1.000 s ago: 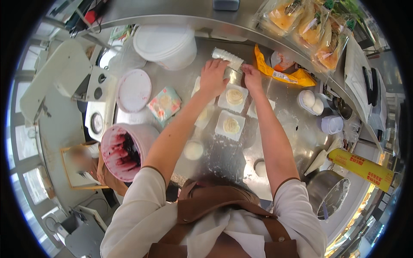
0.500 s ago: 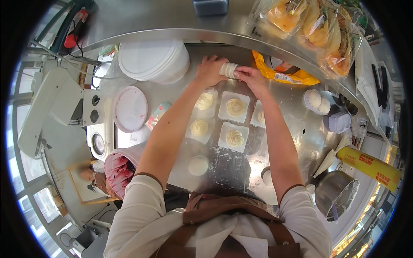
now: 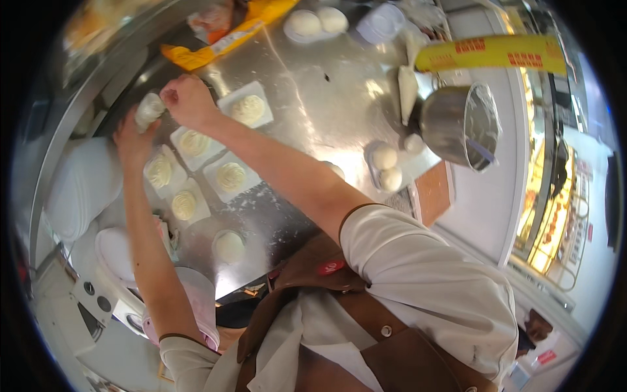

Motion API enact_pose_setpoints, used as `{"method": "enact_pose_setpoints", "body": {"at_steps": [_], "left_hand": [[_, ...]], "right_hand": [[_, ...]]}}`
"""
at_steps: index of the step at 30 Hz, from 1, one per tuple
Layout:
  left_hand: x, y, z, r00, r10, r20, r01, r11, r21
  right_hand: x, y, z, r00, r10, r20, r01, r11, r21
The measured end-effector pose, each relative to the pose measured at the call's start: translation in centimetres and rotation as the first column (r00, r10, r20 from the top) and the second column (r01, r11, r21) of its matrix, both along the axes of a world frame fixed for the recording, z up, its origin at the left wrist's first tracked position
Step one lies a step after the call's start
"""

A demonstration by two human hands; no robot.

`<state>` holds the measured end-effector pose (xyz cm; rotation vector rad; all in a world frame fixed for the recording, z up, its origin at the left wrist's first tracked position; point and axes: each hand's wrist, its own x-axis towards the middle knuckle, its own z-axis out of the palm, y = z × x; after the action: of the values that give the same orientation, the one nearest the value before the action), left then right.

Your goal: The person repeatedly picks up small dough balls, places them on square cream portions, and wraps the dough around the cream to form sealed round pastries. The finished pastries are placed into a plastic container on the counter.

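Observation:
My left hand (image 3: 134, 138) is wrapped round a short white ribbed roll (image 3: 150, 111), blurred by motion, at the far left of the steel table. Beside the roll's right end my right hand (image 3: 189, 101) is closed, its fingertips partly hidden, so I cannot tell what is pinched in them. Close below both hands lie several white paper squares, each bearing a swirl of pale cream; one cream swirl (image 3: 248, 110) is right of my right wrist, another cream swirl (image 3: 194, 142) sits under that forearm. A round white dough ball (image 3: 228, 247) rests nearer to me.
Beyond the hands lies a yellow bag (image 3: 228, 39). Two dough balls sit in a container (image 3: 375, 178) at right, near a metal mixing bowl (image 3: 444, 121), a filled piping bag (image 3: 408, 98) and a yellow box (image 3: 490, 53). A white tub (image 3: 85, 186) stands left.
The view has swung to the right, so the table appears turned and shifted left. My right hand has come slightly away from the roll's end; my left still holds it.

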<state>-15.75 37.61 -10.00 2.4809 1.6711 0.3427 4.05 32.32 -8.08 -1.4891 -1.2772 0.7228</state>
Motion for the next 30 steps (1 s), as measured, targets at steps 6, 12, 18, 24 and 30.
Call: {"method": "enact_pose_setpoints", "body": {"at_steps": [6,12,18,24,30], "left_hand": [[1.3,1.1,-2.8,0.997,0.041,-0.064,-0.043,0.999,-0.029],[4.1,-2.0,1.4,1.000,0.019,-0.005,-0.019,0.999,0.041],[9.9,-9.5,5.8,0.932,-0.114,0.344,0.119,0.993,0.007],[17.4,-21.6,10.9,0.819,-0.097,0.565,0.268,0.937,-0.227],[22.9,-32.7,10.8,0.674,0.016,0.738,0.514,0.708,-0.484]], "right_hand": [[6.4,-14.3,4.8,0.992,-0.126,0.029,0.122,0.986,0.114],[22.9,-33.6,1.8,0.773,-0.436,0.461,0.529,0.844,-0.089],[31.0,-41.0,1.0,0.362,-0.198,0.911,0.542,0.839,-0.032],[32.2,-41.9,0.5,0.457,-0.241,0.856,0.495,0.869,-0.020],[28.5,-41.6,5.5,0.742,-0.491,0.455,0.589,0.802,-0.095]]}}
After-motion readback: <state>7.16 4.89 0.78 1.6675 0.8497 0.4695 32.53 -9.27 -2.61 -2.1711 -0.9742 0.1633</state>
